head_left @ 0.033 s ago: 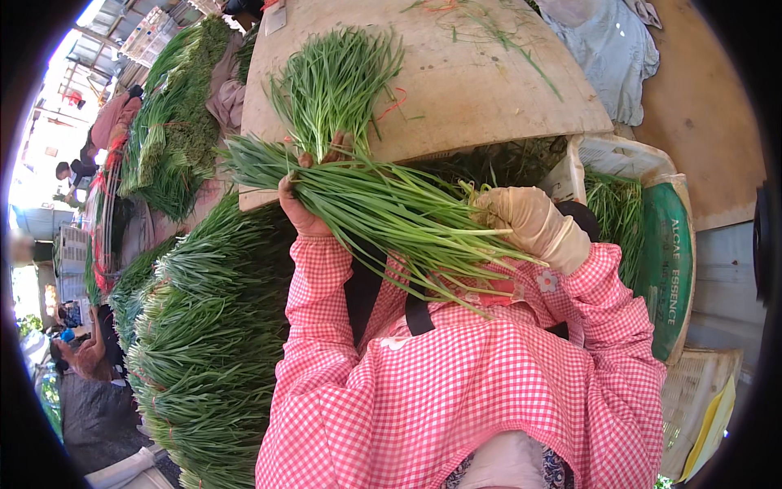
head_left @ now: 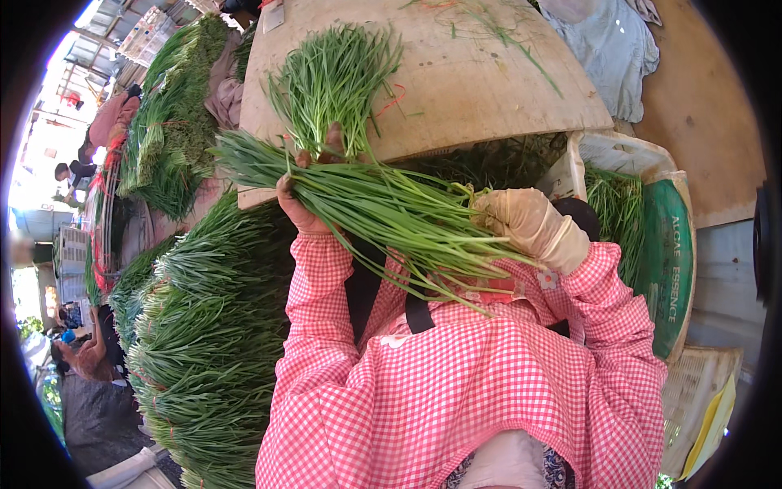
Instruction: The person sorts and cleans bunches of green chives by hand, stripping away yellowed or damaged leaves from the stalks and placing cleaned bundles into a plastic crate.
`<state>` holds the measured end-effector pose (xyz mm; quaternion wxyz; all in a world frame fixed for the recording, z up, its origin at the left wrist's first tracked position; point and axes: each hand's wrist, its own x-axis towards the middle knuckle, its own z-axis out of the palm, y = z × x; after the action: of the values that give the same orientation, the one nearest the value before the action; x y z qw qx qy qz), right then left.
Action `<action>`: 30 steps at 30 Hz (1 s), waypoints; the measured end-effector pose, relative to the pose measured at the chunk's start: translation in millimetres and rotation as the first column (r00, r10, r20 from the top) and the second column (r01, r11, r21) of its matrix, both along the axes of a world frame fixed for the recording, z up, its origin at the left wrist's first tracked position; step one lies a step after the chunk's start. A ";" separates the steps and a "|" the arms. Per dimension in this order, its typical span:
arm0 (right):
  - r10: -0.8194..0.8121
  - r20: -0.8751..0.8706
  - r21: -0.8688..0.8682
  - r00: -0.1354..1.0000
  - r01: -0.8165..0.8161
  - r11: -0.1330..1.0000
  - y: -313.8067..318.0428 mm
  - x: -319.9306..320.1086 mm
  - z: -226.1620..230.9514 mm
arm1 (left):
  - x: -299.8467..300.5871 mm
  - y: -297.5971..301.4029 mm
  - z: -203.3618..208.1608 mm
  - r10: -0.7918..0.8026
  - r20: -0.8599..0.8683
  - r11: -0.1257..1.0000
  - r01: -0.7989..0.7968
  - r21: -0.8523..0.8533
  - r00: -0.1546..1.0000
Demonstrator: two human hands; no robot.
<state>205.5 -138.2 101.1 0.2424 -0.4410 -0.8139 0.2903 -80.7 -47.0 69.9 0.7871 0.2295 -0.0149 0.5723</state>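
- Nearest, your pink checked smock [head_left: 456, 383] fills the lower middle of the scene, its sleeves reaching forward to both hands.
- Held in front of your chest, a bunch [head_left: 383, 196] of long green leaves slants from its tips at far left to its stalk ends at near right.
- Your gloved right hand [head_left: 533, 228] touches the stalk end, fingers bent; you cannot tell from here whether they pinch any stalks.
- Your bare left hand [head_left: 301, 208] grips the bunch toward its tips, thumb in front and fingers showing beyond it.
- To the left, a tall stack [head_left: 204, 342] of greens rises beside your sleeve.
- To the right stand a pale crate [head_left: 623, 151] with greens inside and a green sack [head_left: 664, 269].
- Beyond your hands, a second bunch [head_left: 334, 81] lies on the board [head_left: 481, 90], a red string [head_left: 393, 100] just right of it.
- At far right lies a grey-blue cloth [head_left: 611, 61]; at far left, another pile [head_left: 167, 122] of greens.
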 end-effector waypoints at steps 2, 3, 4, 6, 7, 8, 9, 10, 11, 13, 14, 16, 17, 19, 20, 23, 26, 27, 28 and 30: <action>-0.005 0.057 -0.016 0.998 0.006 1.000 -2.4 -0.7 -6.8 | 3.8 -0.2 0.0 -0.062 0.123 0.997 0.056 0.055 0.991; -0.010 0.085 -0.023 0.996 0.012 1.000 -2.6 -0.6 -9.3 | 5.1 -1.0 1.4 -0.043 0.189 0.998 0.034 0.050 0.981; -0.035 0.133 -0.068 0.991 0.044 0.997 -3.1 -0.4 -8.6 | 6.1 -1.9 2.8 -0.024 0.255 0.999 0.013 0.044 0.967; -0.068 0.105 -0.132 0.992 0.082 0.988 -5.2 3.6 -13.1 | -0.7 -0.8 4.7 0.019 0.276 0.999 -0.031 0.039 0.961; -0.093 0.092 -0.163 0.991 0.107 0.981 -6.3 8.1 -17.1 | -5.7 1.3 6.6 0.040 0.255 0.999 -0.047 0.023 0.966; -0.133 0.210 -0.171 0.969 0.171 0.970 -4.7 16.5 -22.0 | -10.7 2.5 9.1 0.060 0.234 0.998 -0.064 0.009 0.971; -0.156 0.328 -0.177 0.932 0.223 0.959 -2.3 23.9 -26.1 | -16.9 2.9 11.6 0.082 0.212 0.997 -0.083 -0.004 0.974; -0.172 0.513 -0.195 0.841 0.309 0.931 4.0 35.7 -40.7 | -23.0 3.2 11.9 0.148 0.186 0.989 -0.140 -0.054 0.971; -0.168 0.676 -0.196 0.717 0.395 0.897 6.4 45.1 -55.1 | -35.0 6.3 5.5 0.143 0.164 0.989 -0.134 -0.064 0.976; -0.185 0.674 -0.086 0.715 0.325 0.942 -1.1 49.0 -53.3 | -48.6 -0.7 7.8 0.238 -0.068 0.966 -0.243 -0.089 0.969; -0.194 0.672 -0.028 0.715 0.287 0.958 -4.2 50.4 -50.9 | -61.5 2.6 -3.6 0.250 -0.039 0.945 -0.252 -0.208 0.968; -0.220 0.463 -0.001 0.859 0.249 0.968 -5.7 48.7 -44.9 | -64.7 -2.2 -6.1 0.337 -0.168 0.887 -0.372 -0.274 0.926; -0.223 0.346 0.017 0.911 0.232 0.973 -5.5 45.7 -42.0 | -66.3 -3.8 -7.2 0.376 -0.235 0.850 -0.435 -0.299 0.896; -0.163 -0.299 -0.409 0.940 0.028 0.912 -3.8 33.9 -35.4 | -67.2 -1.4 -16.3 0.330 -0.184 0.872 -0.373 -0.316 0.926; -0.190 -0.377 -0.349 0.906 0.051 0.936 -6.8 23.6 -31.5 | -66.4 1.4 -21.0 0.381 -0.273 0.824 -0.459 -0.333 0.883; -0.315 -0.426 -0.152 0.848 0.276 0.949 6.6 4.2 -59.5 | -67.3 8.8 -35.2 0.424 -0.347 0.731 -0.542 -0.415 0.837; -0.448 -0.640 -0.403 0.625 0.224 0.888 36.5 -4.0 -47.7 | -71.4 6.9 -46.1 0.426 -0.359 0.696 -0.554 -0.457 0.831; -0.521 -0.641 -0.534 0.564 0.159 0.830 46.4 -4.4 -34.2 | -67.0 0.7 -41.0 0.385 -0.376 0.708 -0.531 -0.465 0.843; -0.513 -0.638 -0.475 0.574 0.231 0.849 61.0 -2.0 -40.8 | -54.3 -5.0 -31.2 0.333 -0.391 0.727 -0.498 -0.473 0.858; -0.533 -0.525 -0.386 0.663 0.372 0.844 87.0 4.7 -42.2 | -54.5 -8.7 -32.5 0.245 -0.404 0.779 -0.428 -0.459 0.881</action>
<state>210.2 -51.2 58.9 0.5017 -0.5381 -0.5103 0.4455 -135.2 -55.7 37.3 0.6939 0.0896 0.3159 0.6408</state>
